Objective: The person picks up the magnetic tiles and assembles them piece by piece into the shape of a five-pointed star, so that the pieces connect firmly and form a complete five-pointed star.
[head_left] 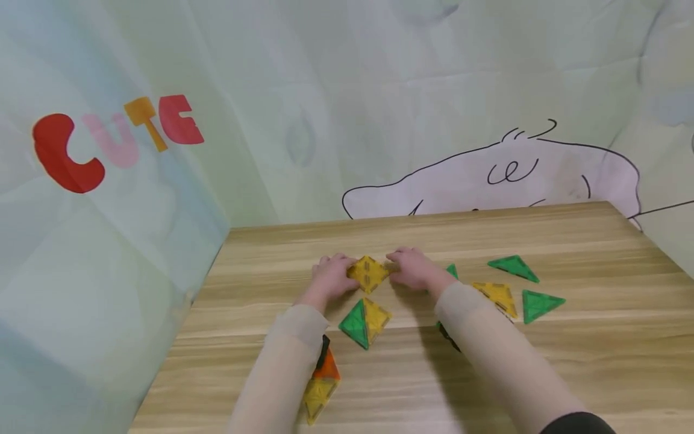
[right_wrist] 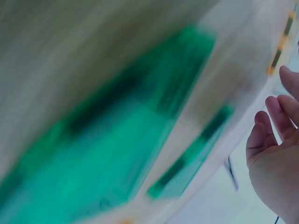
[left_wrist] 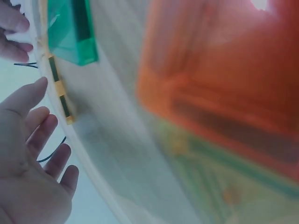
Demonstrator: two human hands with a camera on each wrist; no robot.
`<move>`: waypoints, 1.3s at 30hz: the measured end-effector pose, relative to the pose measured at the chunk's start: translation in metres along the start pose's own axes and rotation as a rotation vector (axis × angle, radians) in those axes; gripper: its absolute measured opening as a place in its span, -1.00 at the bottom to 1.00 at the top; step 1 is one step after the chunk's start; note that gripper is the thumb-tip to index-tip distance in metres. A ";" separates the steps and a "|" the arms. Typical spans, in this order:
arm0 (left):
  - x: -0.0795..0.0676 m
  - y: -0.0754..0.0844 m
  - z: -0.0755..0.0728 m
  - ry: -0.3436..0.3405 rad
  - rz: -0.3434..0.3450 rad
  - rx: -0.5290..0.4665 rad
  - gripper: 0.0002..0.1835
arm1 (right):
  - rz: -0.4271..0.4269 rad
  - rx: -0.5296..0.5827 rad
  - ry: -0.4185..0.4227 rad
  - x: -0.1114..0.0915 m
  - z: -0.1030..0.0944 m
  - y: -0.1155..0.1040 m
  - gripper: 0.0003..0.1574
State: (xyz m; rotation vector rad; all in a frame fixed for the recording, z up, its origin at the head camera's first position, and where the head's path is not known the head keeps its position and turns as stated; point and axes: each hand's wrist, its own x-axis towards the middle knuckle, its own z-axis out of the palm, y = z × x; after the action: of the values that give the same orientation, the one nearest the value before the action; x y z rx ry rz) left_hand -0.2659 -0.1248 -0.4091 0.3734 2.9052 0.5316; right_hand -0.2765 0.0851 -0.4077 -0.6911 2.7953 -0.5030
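Observation:
Two yellow triangular magnetic tiles [head_left: 367, 274] lie edge to edge as a diamond between the hands in the head view. At its left corner is the left hand [head_left: 333, 278], thumb touching it; the left wrist view shows that hand's fingers spread and loosely bent. The right hand [head_left: 414, 268] is by the right corner, its thumb close to the tile and its fingers relaxed in the right wrist view. Nearer the person, a green triangle tile [head_left: 354, 325] and a yellow triangle tile [head_left: 376, 319] form another diamond.
An orange tile [head_left: 328, 367] adjoins a yellow tile [head_left: 318, 395] beside the left forearm. Right of the right hand lie a yellow tile [head_left: 499, 296] and green triangles [head_left: 514, 267], some partly behind the sleeve [head_left: 488, 337]. A printed cloth [head_left: 303, 120] hangs behind the wooden table [head_left: 623, 337].

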 end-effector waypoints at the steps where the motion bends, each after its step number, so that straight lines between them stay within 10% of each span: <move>1: 0.000 0.001 -0.001 0.005 0.001 -0.004 -0.41 | -0.001 -0.004 0.005 -0.004 -0.004 0.005 -0.35; 17: 0.009 0.062 0.010 -0.044 0.176 0.004 -0.49 | 0.121 0.056 0.109 -0.097 -0.052 0.116 -0.44; 27: 0.013 0.111 0.036 -0.083 0.254 -0.069 -0.58 | 0.194 0.059 0.102 -0.128 -0.050 0.143 -0.45; 39: 0.010 0.126 0.058 -0.107 0.308 -0.031 -0.62 | 0.209 0.018 0.099 -0.138 -0.045 0.159 -0.48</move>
State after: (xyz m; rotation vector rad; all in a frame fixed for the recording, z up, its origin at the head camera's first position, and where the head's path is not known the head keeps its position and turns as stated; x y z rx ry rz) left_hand -0.2365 0.0106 -0.4179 0.8257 2.7471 0.5781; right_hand -0.2354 0.2963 -0.4089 -0.3738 2.9068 -0.5340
